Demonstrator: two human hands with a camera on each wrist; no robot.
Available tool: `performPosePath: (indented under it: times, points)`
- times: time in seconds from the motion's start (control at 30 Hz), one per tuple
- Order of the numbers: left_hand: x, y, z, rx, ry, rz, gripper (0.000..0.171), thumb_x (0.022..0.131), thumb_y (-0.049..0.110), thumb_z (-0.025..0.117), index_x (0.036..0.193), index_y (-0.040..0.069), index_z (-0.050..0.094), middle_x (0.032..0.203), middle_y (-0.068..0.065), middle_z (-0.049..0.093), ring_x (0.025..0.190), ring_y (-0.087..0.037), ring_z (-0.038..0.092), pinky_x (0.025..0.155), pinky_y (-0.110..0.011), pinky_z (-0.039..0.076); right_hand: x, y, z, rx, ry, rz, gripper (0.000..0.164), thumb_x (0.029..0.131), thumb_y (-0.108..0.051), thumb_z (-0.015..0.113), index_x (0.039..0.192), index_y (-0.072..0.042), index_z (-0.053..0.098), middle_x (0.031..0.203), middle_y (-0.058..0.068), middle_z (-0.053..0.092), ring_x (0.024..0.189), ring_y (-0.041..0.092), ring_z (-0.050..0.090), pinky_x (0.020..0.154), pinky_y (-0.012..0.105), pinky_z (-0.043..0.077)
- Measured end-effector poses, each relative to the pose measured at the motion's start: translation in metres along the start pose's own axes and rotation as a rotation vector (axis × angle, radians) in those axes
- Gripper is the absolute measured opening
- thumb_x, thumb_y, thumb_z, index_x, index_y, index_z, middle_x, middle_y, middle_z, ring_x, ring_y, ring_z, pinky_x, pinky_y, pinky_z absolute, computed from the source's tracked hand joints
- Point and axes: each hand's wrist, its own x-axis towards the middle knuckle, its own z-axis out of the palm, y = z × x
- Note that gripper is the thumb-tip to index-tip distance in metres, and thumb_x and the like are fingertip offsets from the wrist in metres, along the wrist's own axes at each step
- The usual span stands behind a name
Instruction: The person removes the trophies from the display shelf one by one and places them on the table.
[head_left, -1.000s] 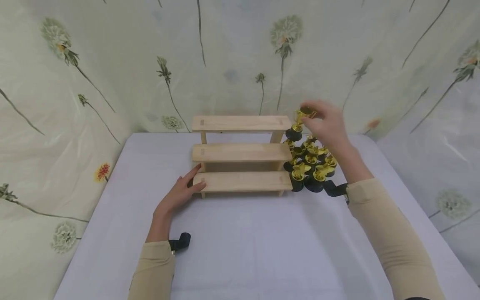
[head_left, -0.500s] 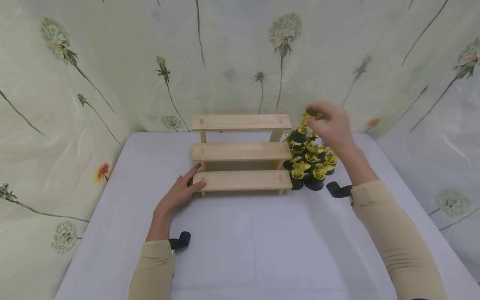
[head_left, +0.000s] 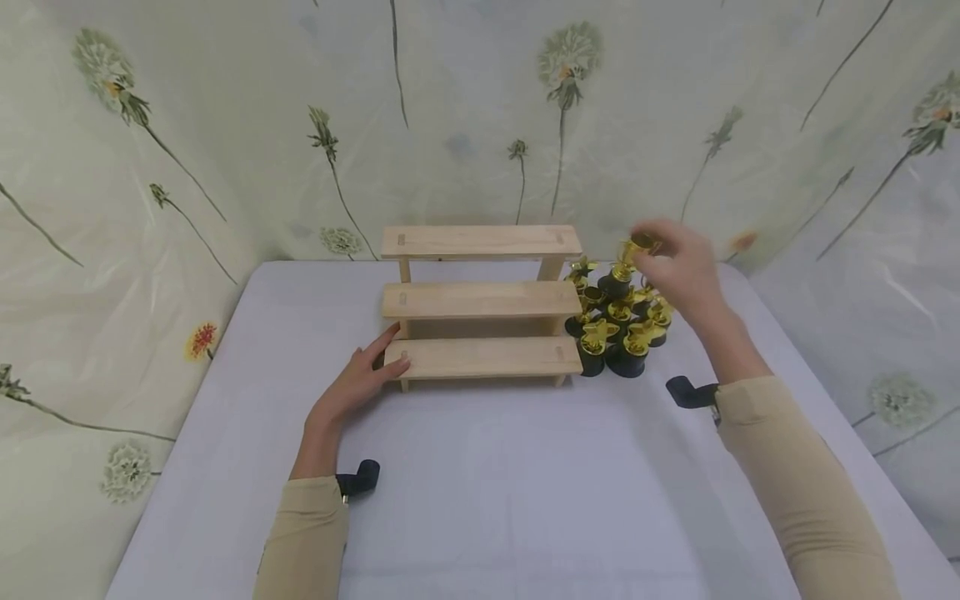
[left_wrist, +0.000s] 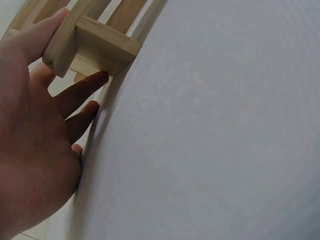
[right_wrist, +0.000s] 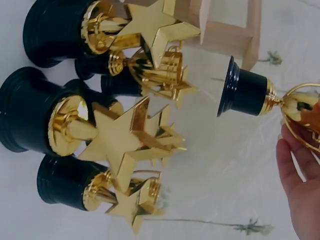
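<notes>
In the head view my right hand point(head_left: 681, 271) pinches a small gold trophy cup point(head_left: 624, 268) by its bowl. The black base point(right_wrist: 248, 92) of that cup hangs clear of the other trophies in the right wrist view. Several gold trophies point(head_left: 597, 337), some star-topped, stand on black bases below the hand, right of a three-tier wooden display stand point(head_left: 483, 358). My left hand point(head_left: 354, 385) holds the left end of the stand's lowest tier. Its thumb lies over the plank point(left_wrist: 62, 47), with other fingers beside and under it near a leg.
A white cloth covers the table point(head_left: 510, 475). Behind it and at both sides hangs a curtain point(head_left: 450, 125) with a dandelion print. The packed trophies crowd close to the stand's right end.
My right hand has carried the trophy cup to the right and slightly down, away from the stand's top tier and over the trophy group. The left hand stays on the stand.
</notes>
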Motion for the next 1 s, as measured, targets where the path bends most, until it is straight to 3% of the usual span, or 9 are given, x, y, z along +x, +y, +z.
performPosePath:
  times: [0.33,0.77,1.0]
  points:
    - [0.000,0.000,0.000,0.002,-0.005,0.015,0.067,0.081,0.066,0.052,0.137,0.057,0.017,0.155,0.009,0.018,0.143,-0.039,-0.009,0.112,-0.064,0.001,-0.014,0.021,-0.005,0.019,0.056,-0.014,0.035,0.082,-0.008,0.060,0.115,-0.020,0.065,0.114,0.003,0.065,0.089,-0.002,0.053,0.079,0.018,0.046]
    - [0.000,0.002,0.000,0.000,-0.006,-0.011,0.067,0.081,0.065,0.053,0.137,0.058,0.016,0.155,0.009,0.016,0.143,-0.039,-0.011,0.111,-0.066,0.001,-0.028,0.040,-0.016,-0.065,0.077,0.086,0.038,0.084,-0.013,0.056,0.121,-0.021,0.061,0.122,0.004,0.063,0.095,0.021,0.057,0.068,0.016,0.043]
    - [-0.001,0.001,0.001,-0.003,-0.012,-0.014,0.066,0.081,0.066,0.052,0.136,0.059,0.016,0.155,0.010,0.016,0.143,-0.039,-0.011,0.110,-0.066,0.002,-0.034,0.050,-0.020,-0.073,0.153,0.100,0.035,0.082,-0.009,0.055,0.115,-0.018,0.065,0.112,0.008,0.066,0.080,-0.004,0.050,0.066,0.012,0.041]
